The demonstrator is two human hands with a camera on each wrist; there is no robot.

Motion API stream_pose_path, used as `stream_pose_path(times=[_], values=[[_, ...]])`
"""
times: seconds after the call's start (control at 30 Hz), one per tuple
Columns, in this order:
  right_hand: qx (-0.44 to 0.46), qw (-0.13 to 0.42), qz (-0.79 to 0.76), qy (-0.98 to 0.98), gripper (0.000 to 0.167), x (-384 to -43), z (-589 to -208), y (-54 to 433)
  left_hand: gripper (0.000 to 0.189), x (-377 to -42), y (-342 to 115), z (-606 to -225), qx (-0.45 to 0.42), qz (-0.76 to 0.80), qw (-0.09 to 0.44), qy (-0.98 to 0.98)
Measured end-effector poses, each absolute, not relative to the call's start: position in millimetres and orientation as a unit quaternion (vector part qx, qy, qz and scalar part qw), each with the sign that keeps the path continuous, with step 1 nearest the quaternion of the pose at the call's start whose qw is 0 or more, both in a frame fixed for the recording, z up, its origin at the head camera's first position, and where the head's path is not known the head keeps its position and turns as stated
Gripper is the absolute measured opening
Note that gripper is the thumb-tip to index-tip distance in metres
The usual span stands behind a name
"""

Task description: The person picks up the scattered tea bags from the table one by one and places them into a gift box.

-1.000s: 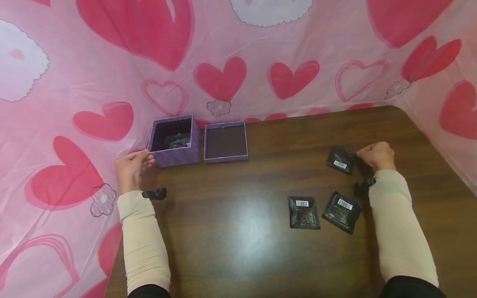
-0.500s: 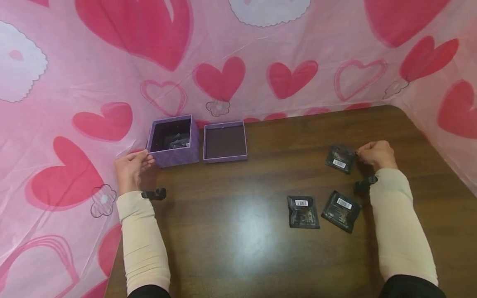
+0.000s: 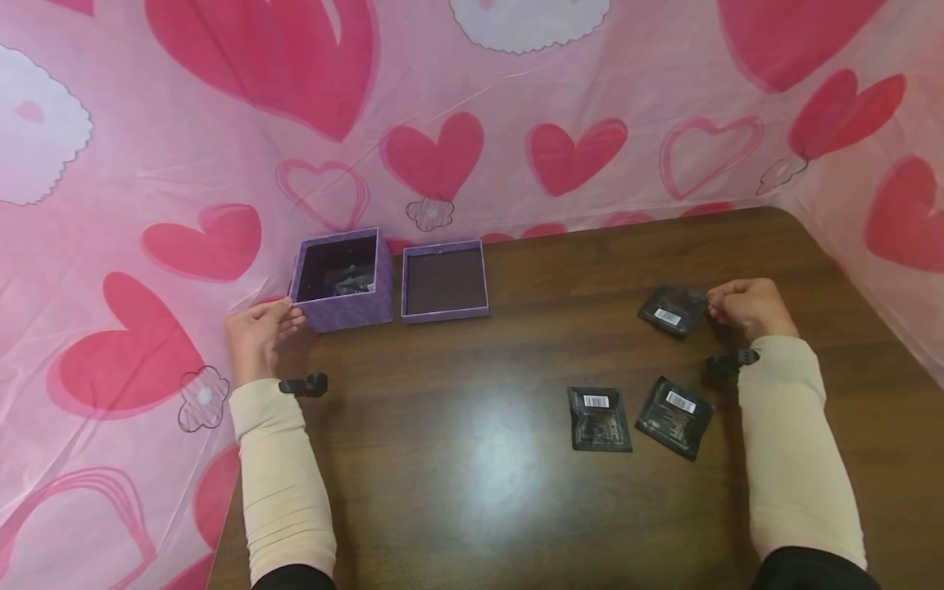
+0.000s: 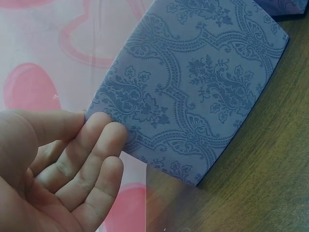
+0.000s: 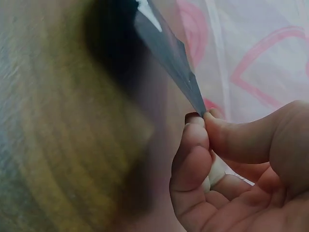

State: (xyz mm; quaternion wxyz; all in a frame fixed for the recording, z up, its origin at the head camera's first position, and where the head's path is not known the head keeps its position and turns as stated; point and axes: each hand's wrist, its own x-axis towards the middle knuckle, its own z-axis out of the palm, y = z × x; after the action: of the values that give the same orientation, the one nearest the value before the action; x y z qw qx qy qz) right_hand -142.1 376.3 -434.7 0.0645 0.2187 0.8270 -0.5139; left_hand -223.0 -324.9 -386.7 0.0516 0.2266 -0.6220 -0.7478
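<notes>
At the back left stands an open purple patterned box [image 3: 347,310], with dark packets showing inside. My left hand [image 3: 260,332] pinches its near left corner between thumb and fingers; the left wrist view shows the box's patterned side [image 4: 193,87] close up. On the right, my right hand [image 3: 751,310] pinches the corner of a black square packet [image 3: 671,310] with a white barcode label. In the right wrist view that packet [image 5: 171,53] appears edge-on, tilted, held at the tip of thumb and forefinger [image 5: 227,135].
The purple box lid [image 3: 446,283] lies inside-up beside the box. Two more black packets lie on the wooden table, a left one [image 3: 600,419] and a right one [image 3: 675,418], barcodes up. A pink heart-patterned cloth [image 3: 509,164] hangs behind the table and along its left side.
My right hand has tilted the pinched packet and shifted it slightly; its barcode face now looks more foreshortened. The left hand keeps its pinch on the box corner.
</notes>
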Motion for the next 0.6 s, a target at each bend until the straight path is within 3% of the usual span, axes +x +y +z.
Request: stream_pose_path(times=[0.17,0.4,0.6], values=[[0.222,0.051,-0.518,0.824,0.018,-140.8,-425.5,374.5,0.009,-221.8,-324.5,-386.5,0.227,-0.74,0.055,-0.63],[0.203,0.035,-0.507,0.837,0.035,-143.0,-404.8,361.0,0.007,-221.0,-323.9,-384.6,0.228,-0.743,0.055,-0.627],[0.184,0.003,-0.536,0.824,0.026,-155.0,-393.8,341.1,0.004,-221.3,-322.4,-384.0,0.233,-0.742,0.054,-0.626]])
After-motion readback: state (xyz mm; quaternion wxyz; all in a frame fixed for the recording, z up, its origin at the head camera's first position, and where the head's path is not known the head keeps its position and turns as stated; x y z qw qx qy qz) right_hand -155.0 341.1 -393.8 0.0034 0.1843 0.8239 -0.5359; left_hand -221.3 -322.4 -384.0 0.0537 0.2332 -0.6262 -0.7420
